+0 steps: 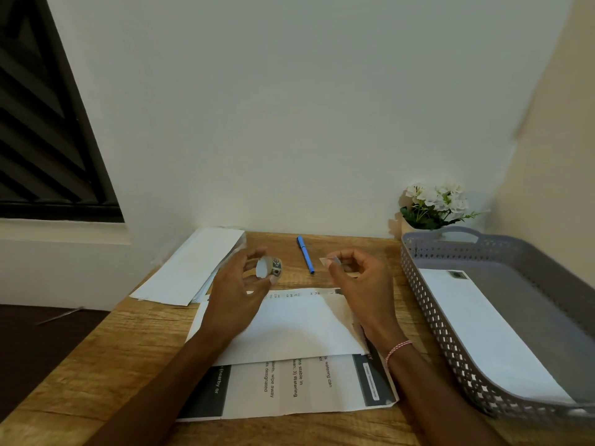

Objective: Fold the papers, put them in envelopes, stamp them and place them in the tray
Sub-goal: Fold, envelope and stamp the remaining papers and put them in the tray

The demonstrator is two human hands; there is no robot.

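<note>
Left hand (238, 294) grips the stamp roll (269, 268) between thumb and curled fingers, raised over the table (96, 365). Right hand (360, 281), to its right and not touching it, pinches a small stamp piece (330, 261) between thumb and forefinger, and the blue pen (306, 255) lies on the table beyond the gap. White envelope (289, 329) lies flat beneath both wrists on the printed papers (289, 387), whose near edge sticks out; grey tray (431, 313) sits at right, well apart from the hands, with one stamped envelope (476, 326) in it, and the spare envelope stack (193, 265) lies far left.
</note>
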